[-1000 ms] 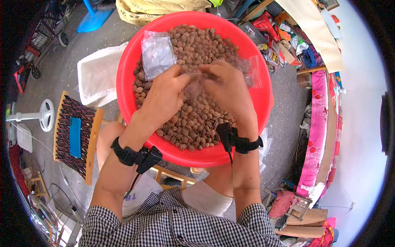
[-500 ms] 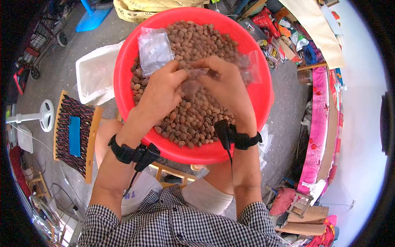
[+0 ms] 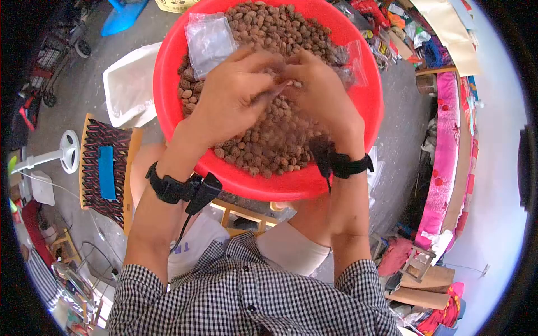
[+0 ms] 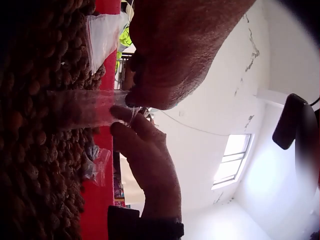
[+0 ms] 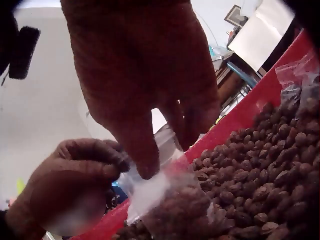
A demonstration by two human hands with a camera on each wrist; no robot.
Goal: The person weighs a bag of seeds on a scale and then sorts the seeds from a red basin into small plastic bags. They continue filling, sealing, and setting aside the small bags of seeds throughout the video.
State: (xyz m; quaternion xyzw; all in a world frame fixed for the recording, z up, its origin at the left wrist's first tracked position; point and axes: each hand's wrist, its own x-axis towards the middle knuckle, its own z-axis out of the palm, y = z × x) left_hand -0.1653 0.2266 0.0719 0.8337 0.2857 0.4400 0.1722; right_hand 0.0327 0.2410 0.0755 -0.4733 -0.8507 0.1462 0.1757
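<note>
Above the red basin (image 3: pixel 168 120) of brown, wrinkled nuts (image 3: pixel 272 143), both hands hold a small clear plastic bag (image 4: pixel 82 107). My left hand (image 3: pixel 230 98) pinches one side of its top edge; my right hand (image 3: pixel 328 101) pinches the other, fingertips close together. The bag (image 5: pixel 170 200) hangs down below the fingers in the right wrist view; whether nuts are inside or seen through it, I cannot tell. Flat clear bags (image 3: pixel 210 45) lie on the nuts at the left, and another bag (image 3: pixel 356 64), with nuts, lies at the right rim.
A white tub (image 3: pixel 131 87) stands on the floor left of the basin. Nearer, a woven stool (image 3: pixel 106 171) bears a blue object. Plastic bags lie on the floor right of the basin, and a pink-covered edge (image 3: pixel 445 157) runs along the right.
The head view has shifted, so the basin sits higher in the frame. My hands have come closer together, and the bag between them is less visible from above.
</note>
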